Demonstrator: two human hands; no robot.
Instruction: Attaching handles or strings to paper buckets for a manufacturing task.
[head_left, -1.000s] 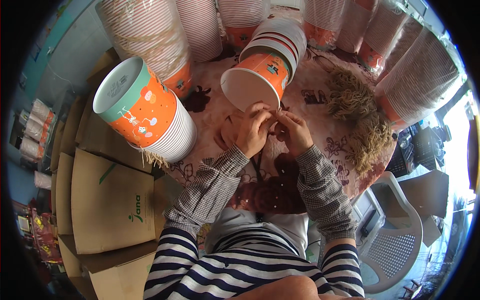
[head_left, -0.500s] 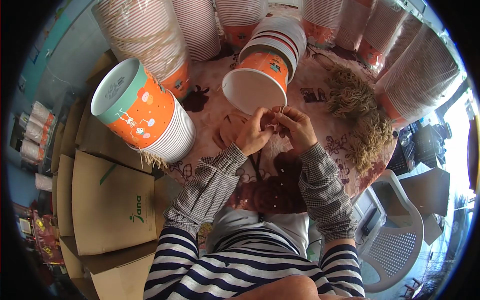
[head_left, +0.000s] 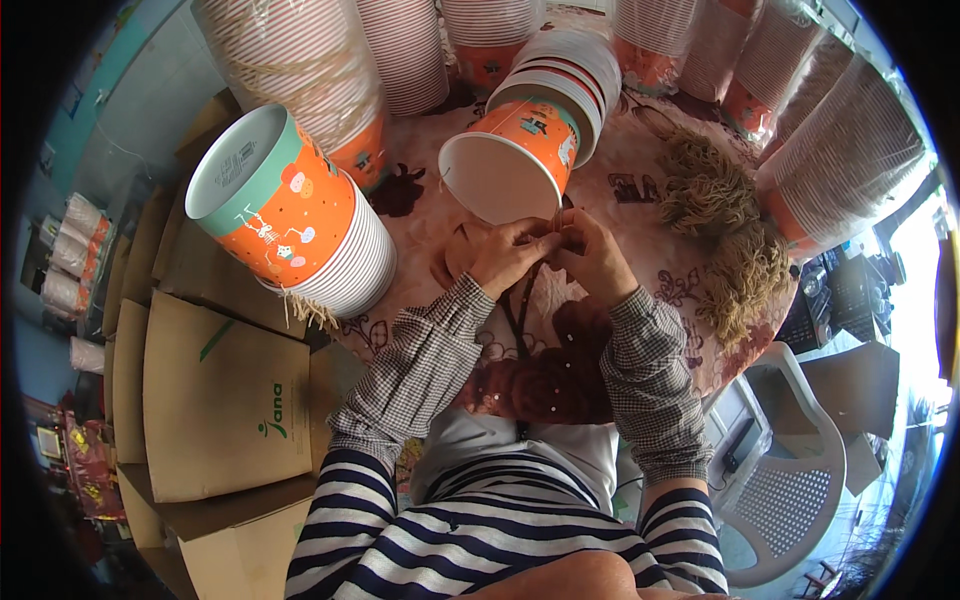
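Note:
An orange patterned paper bucket (head_left: 545, 130) lies on its side on the table, its white open mouth turned toward me. Just below its rim my left hand (head_left: 512, 256) and my right hand (head_left: 597, 258) meet, fingertips pinched together. A short piece of thin brown twine cord (head_left: 560, 212) shows between the bucket's rim and my fingers; the rest of it is hidden in the pinch. More twine (head_left: 705, 190) lies in loose bundles to the right. A stack of nested buckets (head_left: 285, 215) leans at the left, twine ends hanging from its lower rim.
More nested buckets (head_left: 570, 65) lie behind the one at my hands. Tall plastic-wrapped bucket stacks (head_left: 290, 60) line the table's far side, with another wrapped stack (head_left: 850, 150) at the right. Cardboard boxes (head_left: 225, 400) stand on the left; a white plastic chair (head_left: 800, 500) is at the lower right.
Both hands have closed in together, and the fingers are now tighter at the bucket's rim. The bucket's mouth has shifted slightly left and up.

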